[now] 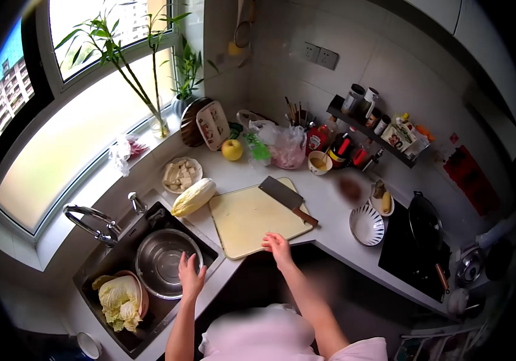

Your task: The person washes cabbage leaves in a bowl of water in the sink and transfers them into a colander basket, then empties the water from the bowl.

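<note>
My left hand [192,275] hovers by the right rim of a steel basin [168,236] in the sink, fingers spread and holding nothing. Over the front edge of a pale cutting board [243,225] is my right hand [278,249], its fingers loosely apart with nothing in them. A cleaver [282,192] lies on the board's right side, its wooden handle pointing toward the front right. Beside the board's far left corner rests a napa cabbage [194,197]. Behind it stands a plate of white tofu-like chunks [181,175]. Cabbage leaves [119,302] fill a pinkish bowl in the sink.
A faucet [92,224] arches over the sink [153,325]. Along the back are a yellow apple [232,150], plastic bags [288,144] and a small bowl [319,162]. To the right sit a striped bowl [367,225] and a black pan [424,219] on the cooktop [399,259].
</note>
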A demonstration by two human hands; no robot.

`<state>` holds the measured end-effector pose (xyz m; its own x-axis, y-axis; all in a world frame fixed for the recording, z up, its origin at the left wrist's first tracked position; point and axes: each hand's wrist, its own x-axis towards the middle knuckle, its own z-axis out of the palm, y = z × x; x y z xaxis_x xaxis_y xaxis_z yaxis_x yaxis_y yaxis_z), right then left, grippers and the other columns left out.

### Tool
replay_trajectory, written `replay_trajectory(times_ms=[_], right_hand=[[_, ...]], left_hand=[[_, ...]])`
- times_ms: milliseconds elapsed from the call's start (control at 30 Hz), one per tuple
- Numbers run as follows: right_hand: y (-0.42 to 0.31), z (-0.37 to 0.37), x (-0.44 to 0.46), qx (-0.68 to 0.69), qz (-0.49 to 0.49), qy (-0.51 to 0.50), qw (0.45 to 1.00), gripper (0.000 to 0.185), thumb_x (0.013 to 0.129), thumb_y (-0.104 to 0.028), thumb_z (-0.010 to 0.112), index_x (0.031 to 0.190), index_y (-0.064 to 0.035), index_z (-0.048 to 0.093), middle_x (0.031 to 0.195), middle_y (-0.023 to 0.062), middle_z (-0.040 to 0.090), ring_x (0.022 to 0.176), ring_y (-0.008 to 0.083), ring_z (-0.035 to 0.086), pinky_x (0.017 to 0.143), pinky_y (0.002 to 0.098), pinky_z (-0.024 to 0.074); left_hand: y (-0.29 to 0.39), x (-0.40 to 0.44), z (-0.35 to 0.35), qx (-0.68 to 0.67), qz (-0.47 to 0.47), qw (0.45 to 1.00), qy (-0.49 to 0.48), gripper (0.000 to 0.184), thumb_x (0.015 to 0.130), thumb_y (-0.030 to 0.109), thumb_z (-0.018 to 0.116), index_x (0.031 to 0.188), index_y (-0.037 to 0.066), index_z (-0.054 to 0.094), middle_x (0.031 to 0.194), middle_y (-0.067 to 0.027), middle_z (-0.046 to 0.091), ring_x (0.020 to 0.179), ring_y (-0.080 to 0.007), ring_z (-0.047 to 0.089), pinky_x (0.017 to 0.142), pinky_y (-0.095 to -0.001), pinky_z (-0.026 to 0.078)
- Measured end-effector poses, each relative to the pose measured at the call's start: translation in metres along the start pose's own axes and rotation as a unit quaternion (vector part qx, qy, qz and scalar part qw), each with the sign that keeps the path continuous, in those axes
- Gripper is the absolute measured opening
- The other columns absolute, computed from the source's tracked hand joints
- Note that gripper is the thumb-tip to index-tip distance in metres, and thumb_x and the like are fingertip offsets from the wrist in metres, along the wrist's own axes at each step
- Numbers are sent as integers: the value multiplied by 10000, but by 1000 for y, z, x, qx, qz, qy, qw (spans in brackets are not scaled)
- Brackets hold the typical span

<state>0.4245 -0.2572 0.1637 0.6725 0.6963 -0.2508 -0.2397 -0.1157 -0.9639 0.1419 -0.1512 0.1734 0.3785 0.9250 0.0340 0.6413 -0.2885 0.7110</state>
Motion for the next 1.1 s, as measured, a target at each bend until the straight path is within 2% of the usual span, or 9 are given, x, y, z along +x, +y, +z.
replay_trajectory(times_ms=[133,267,333,500,567,633,733,967,1100], right_hand=[[5,-222,15,-3,-3,323,946,228,921,-261,547,854,-43,556,700,54,596,517,130,575,394,250,411],[9,-368,-5,-95,61,483,868,492,846,-442,625,605,-21,541,517,52,525,373,141,478,330,271,358],[7,-399,-6,-108,68,444,887,478,815,-446,661,661,6,641,515,54,532,384,135,485,364,287,383],[21,-434,12,-343,-58,407,845,300,790,-242,633,706,45,657,583,121,617,459,182,593,418,319,423],[19,-444,15,-337,-48,413,845,274,783,-211,612,713,51,651,617,141,634,508,215,621,465,347,452],[-67,-402,-18,-316,9,394,863,237,786,-158,568,774,69,636,687,170,659,623,288,658,574,406,496],[-55,-439,-10,-444,-169,395,786,195,812,-97,532,842,73,622,688,176,650,566,287,639,481,380,491],[-122,-354,9,-185,-126,230,947,200,840,-69,539,952,76,617,778,130,661,682,180,620,624,334,493],[-113,-241,81,-205,-130,93,966,184,828,-89,564,913,62,627,772,97,651,690,162,588,638,318,475]], left_hand=[[101,11,89,-54,105,992,-54,496,788,232,680,1225,64,519,1375,-231,381,1225,-406,416,998,-458,370],[148,3,157,-68,113,985,-107,433,804,267,669,1178,70,576,1296,-207,480,1197,-379,455,991,-434,392],[164,-5,180,-81,86,986,-119,391,803,281,668,1124,65,612,1238,-176,537,1148,-354,505,961,-425,420],[187,-21,209,-74,43,986,-143,357,793,276,673,1083,70,636,1160,-145,592,1118,-334,529,928,-422,438],[192,-23,212,-26,61,991,-118,360,788,270,673,1085,72,632,1173,-146,582,1124,-326,525,931,-419,434],[193,-19,211,60,96,991,-70,372,783,259,671,1101,74,616,1210,-148,554,1151,-318,501,943,-418,417],[179,-5,218,160,110,981,-17,472,763,251,681,1189,87,563,1330,-177,442,1257,-362,389,997,-459,349],[144,-4,206,182,75,980,-15,628,759,274,686,1323,124,452,1397,-175,377,1314,-330,337,1057,-443,290],[142,-6,188,122,43,992,-10,587,792,266,665,1316,102,458,1369,-188,399,1243,-348,414,1023,-439,343]])
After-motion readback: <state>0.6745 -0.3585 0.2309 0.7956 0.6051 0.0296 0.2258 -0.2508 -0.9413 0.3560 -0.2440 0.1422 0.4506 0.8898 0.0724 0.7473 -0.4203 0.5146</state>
